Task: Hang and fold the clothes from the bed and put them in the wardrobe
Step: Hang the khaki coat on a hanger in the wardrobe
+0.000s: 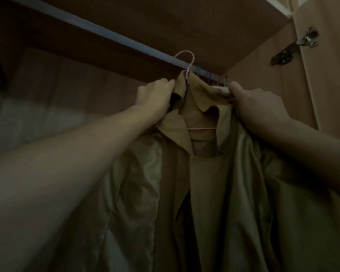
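A tan coat (208,173) with a shiny pale lining hangs on a pink hanger (53,55) inside the dim wardrobe. The hanger's hook sits over the grey rail (98,29). My left hand (155,95) grips the coat's collar on the left side. My right hand (257,105) grips the collar and shoulder on the right side, next to a white label. Both arms reach up from below. The hanger's pink bar shows through the open neck.
Several other coloured hanger hooks (210,76) crowd the rail's right end against the wardrobe side wall. A metal door hinge (294,48) is at the upper right. The wardrobe's wooden top panel (185,26) lies just above the rail.
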